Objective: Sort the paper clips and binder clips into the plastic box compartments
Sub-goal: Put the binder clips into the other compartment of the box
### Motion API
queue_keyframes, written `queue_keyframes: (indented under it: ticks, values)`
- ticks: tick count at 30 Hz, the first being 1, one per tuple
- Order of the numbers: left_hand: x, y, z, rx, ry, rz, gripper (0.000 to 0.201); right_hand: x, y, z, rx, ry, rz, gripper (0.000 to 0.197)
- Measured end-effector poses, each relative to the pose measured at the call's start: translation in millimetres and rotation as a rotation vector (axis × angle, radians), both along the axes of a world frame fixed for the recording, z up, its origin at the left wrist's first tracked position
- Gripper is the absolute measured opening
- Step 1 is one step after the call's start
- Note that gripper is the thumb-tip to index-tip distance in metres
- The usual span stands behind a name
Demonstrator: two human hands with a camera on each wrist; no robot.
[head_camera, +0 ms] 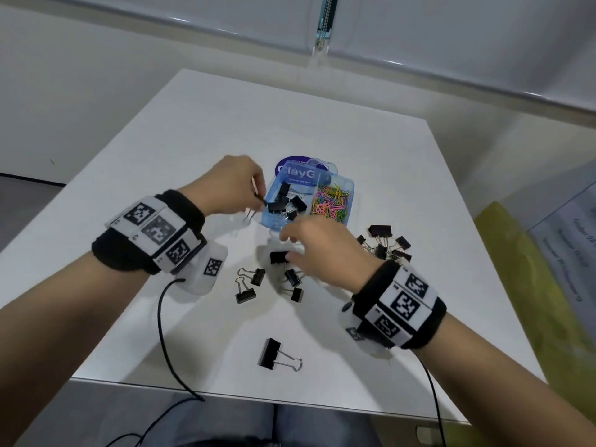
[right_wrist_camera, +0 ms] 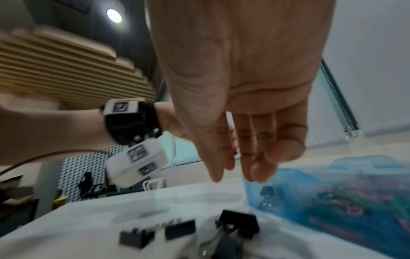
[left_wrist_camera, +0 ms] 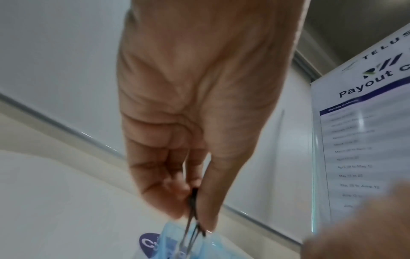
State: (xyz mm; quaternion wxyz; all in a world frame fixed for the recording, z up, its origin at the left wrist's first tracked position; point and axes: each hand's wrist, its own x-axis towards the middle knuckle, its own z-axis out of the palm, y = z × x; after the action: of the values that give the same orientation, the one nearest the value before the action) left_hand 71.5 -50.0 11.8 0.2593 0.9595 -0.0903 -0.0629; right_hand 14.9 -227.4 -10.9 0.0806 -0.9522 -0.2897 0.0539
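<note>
A blue plastic box (head_camera: pixel 270 221) stands mid-table with black binder clips (head_camera: pixel 287 201) in its left compartment and coloured paper clips (head_camera: pixel 330 203) in its right one. At the box's left rim my left hand (head_camera: pixel 259 198) pinches a small binder clip (left_wrist_camera: pixel 193 217) between thumb and fingers, wire handles hanging toward the box (left_wrist_camera: pixel 170 241). My right hand (head_camera: pixel 290 248) hovers in front of the box, fingers (right_wrist_camera: pixel 261 168) straight and holding nothing. Loose binder clips (head_camera: pixel 279 257) lie under it, and they show blurred in the right wrist view (right_wrist_camera: pixel 239 224).
More binder clips lie in a cluster (head_camera: pixel 383 245) right of the box, and a large one (head_camera: pixel 271 353) sits near the table's front edge. The box lid (head_camera: pixel 292 171) with a purple label lies behind. A yellow-green surface (head_camera: pixel 516 279) and a printed sheet (head_camera: pixel 567 227) border the right side.
</note>
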Motion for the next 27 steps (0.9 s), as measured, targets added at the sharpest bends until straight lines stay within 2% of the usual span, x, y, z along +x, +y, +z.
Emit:
queue_keyframes:
  ticks: [3, 6, 10, 14, 16, 19, 22, 27]
  values:
    - [5.4, -11.5, 2.3, -0.049, -0.146, 0.001, 0.024, -10.3, 3.6, -15.4, -0.113, 0.064, 0.057, 0.033]
    - [0.7, -15.4, -6.4, 0.004, -0.144, -0.004, 0.029, -10.3, 7.7, -27.7, -0.138, 0.071, 0.084, 0.032]
    - [-15.9, -11.1, -15.8, 0.176, 0.084, -0.178, 0.031, -3.0, 13.8, -35.4, -0.127, 0.058, 0.078, 0.034]
    - [-33.8, -2.6, -25.0, 0.316, 0.363, -0.381, 0.056, 4.3, 15.3, -35.8, -0.044, 0.133, 0.020, 0.030]
    - [-39.5, -0.2, -29.7, 0.364, 0.432, -0.419, 0.069, 3.4, 13.6, -34.5, 0.015, 0.174, 0.012, 0.026]
    - [-45.1, 0.3, -37.8, 0.436, 0.453, -0.453, 0.076, 2.4, 10.8, -34.1, 0.023, 0.203, 0.002, 0.027]
    - [-46.3, -1.9, -46.1, 0.414, 0.413, -0.473, 0.072, 3.7, 5.7, -34.8, 0.014, 0.224, -0.007, 0.025]
    - [-43.9, -6.1, -49.9, 0.310, 0.283, -0.477, 0.046, 0.5, -7.3, -34.3, 0.004, 0.252, 0.024, 0.027]
